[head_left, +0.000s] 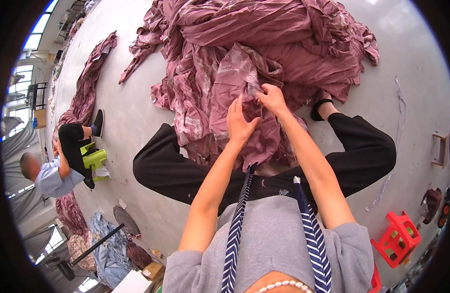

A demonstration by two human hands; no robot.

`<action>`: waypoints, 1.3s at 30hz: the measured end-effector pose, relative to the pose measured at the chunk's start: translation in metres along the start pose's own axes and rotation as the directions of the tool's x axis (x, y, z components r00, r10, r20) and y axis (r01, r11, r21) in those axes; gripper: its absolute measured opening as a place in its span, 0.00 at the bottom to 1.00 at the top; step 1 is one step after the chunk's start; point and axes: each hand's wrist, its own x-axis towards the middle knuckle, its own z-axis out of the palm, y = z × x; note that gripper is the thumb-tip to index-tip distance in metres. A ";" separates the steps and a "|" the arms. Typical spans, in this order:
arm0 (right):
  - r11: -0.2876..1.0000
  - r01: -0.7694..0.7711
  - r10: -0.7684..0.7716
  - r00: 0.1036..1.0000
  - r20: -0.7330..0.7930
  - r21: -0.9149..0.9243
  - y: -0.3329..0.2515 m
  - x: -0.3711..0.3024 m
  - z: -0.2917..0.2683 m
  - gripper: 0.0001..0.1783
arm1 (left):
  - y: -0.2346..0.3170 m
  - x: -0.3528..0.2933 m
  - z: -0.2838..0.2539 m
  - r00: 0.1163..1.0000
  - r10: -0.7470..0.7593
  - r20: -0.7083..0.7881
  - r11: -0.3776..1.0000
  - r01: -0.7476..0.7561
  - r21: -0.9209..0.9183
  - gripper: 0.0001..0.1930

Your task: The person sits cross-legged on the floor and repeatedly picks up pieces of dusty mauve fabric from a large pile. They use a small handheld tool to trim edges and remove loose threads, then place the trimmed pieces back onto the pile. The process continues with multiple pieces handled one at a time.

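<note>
Fabric heap of crumpled mauve cloth with pale motifs point(293, 53) lies on the smooth grey floor point(420, 68) at twelve o'clock. Bare right hand point(273, 100): thumb and forefinger pinched on a raised fold. Bare left hand point(240, 126): fingers parted, no hold evident. Judged soft, limp, possibly slippery; light by the fold, heavy in bulk. Best hold: a gathered edge. Near portion's long axis runs twelve to six; upper folds, roughly nine to three.

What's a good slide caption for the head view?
Left hand open over mauve fabric heaped on a grey floor, right hand pinching it.
</note>
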 end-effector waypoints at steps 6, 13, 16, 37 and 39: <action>0.878 0.098 -0.253 0.926 0.280 0.468 -0.105 -0.042 -0.020 0.10 | 0.015 0.011 -0.021 0.950 -0.303 0.079 0.652 0.267 -0.710 0.04; 0.865 0.112 -0.137 0.990 0.015 0.490 -0.068 -0.047 -0.040 0.10 | -0.014 0.005 -0.061 0.778 -0.473 0.414 -0.126 0.405 -0.906 0.08; 0.881 0.145 -0.160 0.987 -0.004 0.450 -0.059 -0.062 -0.031 0.11 | -0.016 0.003 -0.069 0.786 -0.401 0.471 -0.170 0.441 -0.881 0.10; 0.594 0.357 -0.303 0.929 -0.210 0.721 -0.229 -0.052 -0.074 0.03 | 0.003 0.056 -0.139 0.943 -0.044 -0.330 0.961 -0.051 -0.273 0.08; 0.544 0.287 -0.293 0.946 -0.142 0.789 -0.244 -0.059 -0.074 0.04 | -0.001 0.040 -0.115 0.977 -0.059 -0.204 0.899 -0.037 -0.436 0.14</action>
